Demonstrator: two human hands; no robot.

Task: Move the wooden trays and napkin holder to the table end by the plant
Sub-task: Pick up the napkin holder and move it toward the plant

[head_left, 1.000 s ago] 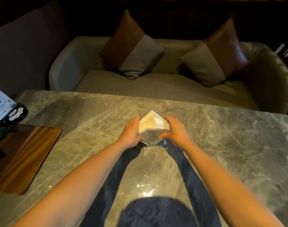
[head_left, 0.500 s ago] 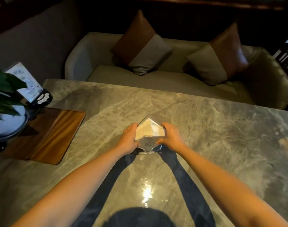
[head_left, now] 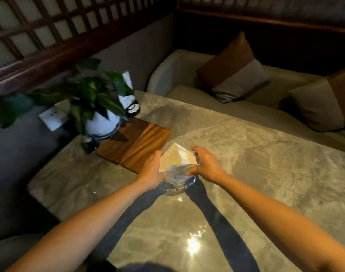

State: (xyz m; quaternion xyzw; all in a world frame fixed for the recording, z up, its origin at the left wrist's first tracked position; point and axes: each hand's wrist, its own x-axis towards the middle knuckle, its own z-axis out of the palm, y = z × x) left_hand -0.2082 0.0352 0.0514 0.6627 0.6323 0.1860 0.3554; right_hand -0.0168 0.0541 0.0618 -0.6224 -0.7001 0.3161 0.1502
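Observation:
A clear napkin holder (head_left: 178, 169) with white napkins and a round glass base is held between both hands over the marble table (head_left: 256, 158). My left hand (head_left: 152, 169) grips its left side and my right hand (head_left: 206, 165) grips its right side. Just to the left of the holder lie the wooden trays (head_left: 140, 144), flat on the table beside the plant (head_left: 93, 95) in its white pot. The holder's far corner reaches the edge of the nearer tray.
A small sign stand with a black paw-print base (head_left: 133, 108) stands behind the trays. A dark small object (head_left: 88, 143) sits by the pot. A sofa (head_left: 197, 91) with two-tone cushions (head_left: 232, 69) runs along the table's far side. A wooden lattice wall is at the left.
Both hands have carried the napkin holder leftward along the table toward the trays and plant. The view has swung left, and the plant and trays now show fully.

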